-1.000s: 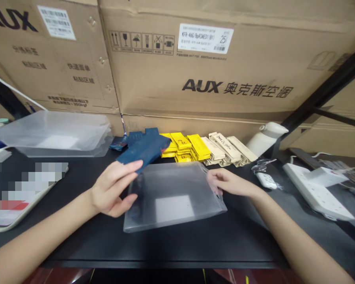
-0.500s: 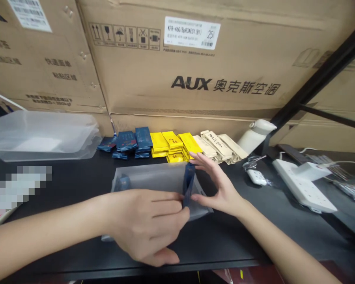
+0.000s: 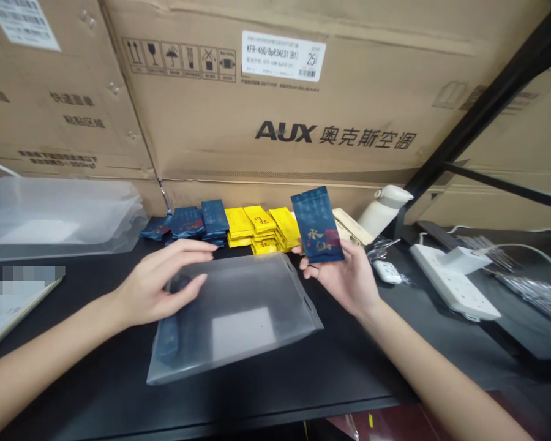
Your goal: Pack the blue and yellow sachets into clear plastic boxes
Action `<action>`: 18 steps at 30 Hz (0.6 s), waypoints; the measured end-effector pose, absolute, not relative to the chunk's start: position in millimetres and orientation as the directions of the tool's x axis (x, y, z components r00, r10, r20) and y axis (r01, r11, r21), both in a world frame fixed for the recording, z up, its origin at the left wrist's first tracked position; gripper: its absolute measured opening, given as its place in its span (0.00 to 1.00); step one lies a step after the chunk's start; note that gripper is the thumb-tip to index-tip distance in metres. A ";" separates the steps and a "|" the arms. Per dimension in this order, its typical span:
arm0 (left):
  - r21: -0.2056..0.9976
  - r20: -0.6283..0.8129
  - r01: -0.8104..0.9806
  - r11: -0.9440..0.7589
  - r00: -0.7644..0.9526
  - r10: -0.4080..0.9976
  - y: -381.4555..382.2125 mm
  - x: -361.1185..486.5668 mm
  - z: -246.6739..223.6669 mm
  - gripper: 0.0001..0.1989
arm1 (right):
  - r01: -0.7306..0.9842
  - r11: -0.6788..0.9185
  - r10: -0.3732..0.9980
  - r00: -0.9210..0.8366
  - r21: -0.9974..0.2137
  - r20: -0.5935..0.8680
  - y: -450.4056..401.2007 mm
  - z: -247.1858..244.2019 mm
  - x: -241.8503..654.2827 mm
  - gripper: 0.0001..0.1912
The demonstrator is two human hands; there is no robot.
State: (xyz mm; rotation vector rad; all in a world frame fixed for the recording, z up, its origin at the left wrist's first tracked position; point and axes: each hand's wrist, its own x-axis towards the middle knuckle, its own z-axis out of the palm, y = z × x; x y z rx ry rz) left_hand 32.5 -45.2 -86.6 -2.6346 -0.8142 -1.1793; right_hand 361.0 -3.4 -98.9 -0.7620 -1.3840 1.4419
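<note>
A dark blue packet (image 3: 318,223) with gold and red print is held upright in my right hand (image 3: 344,275), its fingers around the lower end. My left hand (image 3: 158,285) is open, thumb and fingers apart, over the left part of a translucent plastic bag (image 3: 243,318) lying flat on the black table. Dark blue shapes show dimly through the bag's left side. Behind the bag stand stacks of blue packets (image 3: 188,222), yellow packets (image 3: 257,223) and beige packets (image 3: 354,226), the beige ones partly hidden by the held packet.
More translucent bags (image 3: 59,214) lie at the left, above a partly blurred flat item (image 3: 18,312). A white bottle (image 3: 383,211) leans at the back right near a black metal bar. Right of it are a small white case (image 3: 388,272) and a power strip (image 3: 457,285). Cardboard boxes (image 3: 202,135) stand behind.
The blue packet, earlier between both hands over the bag, is now raised in my right hand. My left hand has let go, opened and moved left. The view has shifted slightly.
</note>
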 end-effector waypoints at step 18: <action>0.589 -0.145 0.777 -0.225 0.375 0.915 -32.2 -48.8 -92.6 0.28 | 0.326 -0.224 0.832 -0.426 -0.918 -0.354 21.2 -106.4 381.2 0.34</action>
